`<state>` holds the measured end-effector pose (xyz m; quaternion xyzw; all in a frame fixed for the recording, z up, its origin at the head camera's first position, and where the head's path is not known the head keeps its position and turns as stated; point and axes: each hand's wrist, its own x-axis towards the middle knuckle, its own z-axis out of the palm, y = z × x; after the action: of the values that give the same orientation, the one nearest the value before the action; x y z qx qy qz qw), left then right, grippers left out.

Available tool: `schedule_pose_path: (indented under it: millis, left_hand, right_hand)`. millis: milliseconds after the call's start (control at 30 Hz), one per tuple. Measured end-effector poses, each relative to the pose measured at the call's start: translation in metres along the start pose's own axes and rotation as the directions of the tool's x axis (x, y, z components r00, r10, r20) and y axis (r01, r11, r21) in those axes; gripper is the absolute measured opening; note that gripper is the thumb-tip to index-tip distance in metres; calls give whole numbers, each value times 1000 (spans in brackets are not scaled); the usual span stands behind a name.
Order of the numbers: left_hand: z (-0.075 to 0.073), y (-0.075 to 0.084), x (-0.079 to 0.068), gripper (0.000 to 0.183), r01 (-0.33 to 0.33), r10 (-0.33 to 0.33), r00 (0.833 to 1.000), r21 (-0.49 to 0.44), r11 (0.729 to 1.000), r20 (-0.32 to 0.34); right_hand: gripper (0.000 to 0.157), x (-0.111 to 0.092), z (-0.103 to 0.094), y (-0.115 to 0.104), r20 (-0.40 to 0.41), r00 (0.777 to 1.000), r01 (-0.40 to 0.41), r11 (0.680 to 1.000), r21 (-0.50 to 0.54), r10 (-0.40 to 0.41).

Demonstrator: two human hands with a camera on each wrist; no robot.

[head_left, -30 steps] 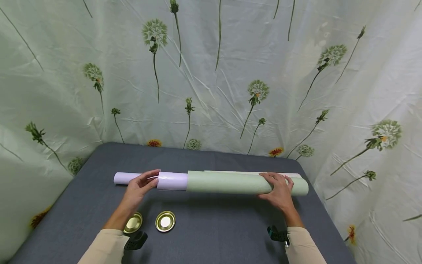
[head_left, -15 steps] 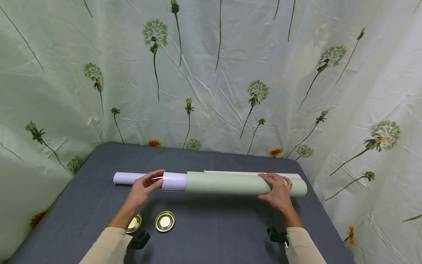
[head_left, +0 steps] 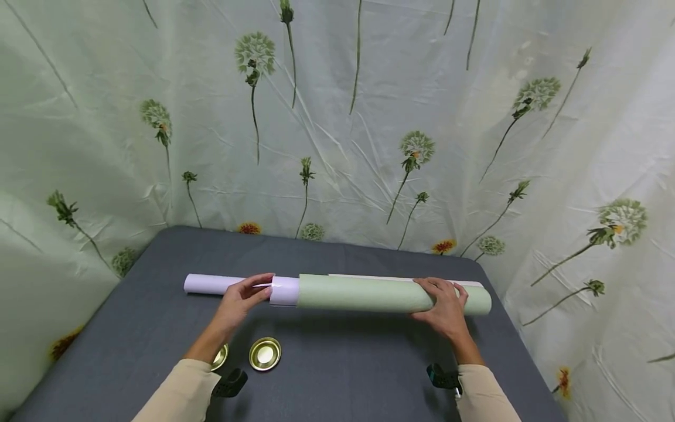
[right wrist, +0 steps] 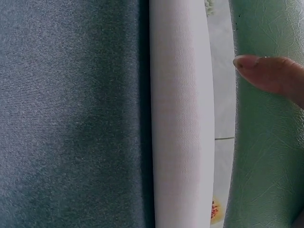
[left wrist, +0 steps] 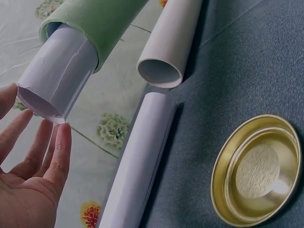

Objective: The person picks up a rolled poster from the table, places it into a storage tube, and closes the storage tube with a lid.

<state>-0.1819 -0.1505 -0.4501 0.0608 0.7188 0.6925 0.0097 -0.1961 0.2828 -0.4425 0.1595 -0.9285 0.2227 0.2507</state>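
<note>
In the head view, my right hand (head_left: pixel 447 308) grips the pale green tube (head_left: pixel 364 293) from above near its right end. A rolled sheet of glossy lilac paper (head_left: pixel 285 291) sticks out of the tube's left opening. My left hand (head_left: pixel 239 302) holds this roll by its outer end. In the left wrist view, its fingertips (left wrist: pixel 62 133) and thumb are spread round the roll's rim. The rest of the roll is hidden inside the tube. My right thumb (right wrist: pixel 266 73) lies along the green surface in the right wrist view.
Behind the green tube, a whitish tube (left wrist: pixel 171 38) lies on the grey-blue cloth-covered table (head_left: pixel 358 375). Further left is a thinner lilac roll (head_left: pixel 208 285). Two gold lids, one whole (head_left: pixel 265 354) and one partly behind the left forearm, lie nearer the front. A flowered curtain (head_left: pixel 337 129) hangs behind.
My left hand has moved to the right, and the lilac roll has slid further into the green tube, so less of it shows. My right hand keeps its grip.
</note>
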Motion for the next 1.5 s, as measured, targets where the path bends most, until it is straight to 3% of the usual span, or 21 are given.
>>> schedule_pose_path:
  millis: [400,967,1300,1500]
  left_hand:
    - [12,-2,0,42,3,-3,1000,6,1000,-11]
    - [25,-5,2,41,-36,36,999,8,999,1]
    - [32,-6,3,39,-25,25,1000,52,998,2]
    - [34,-7,3,38,-62,62,998,69,996,6]
  right_hand:
    - [72,2,3,-2,-18,999,27,1000,3,-27]
    - [74,2,7,-4,4,1000,3,1000,13,-3]
    - [74,-1,8,-5,0,1000,10,1000,14,-10]
    - [74,-1,10,-6,-1,1000,8,1000,26,-8]
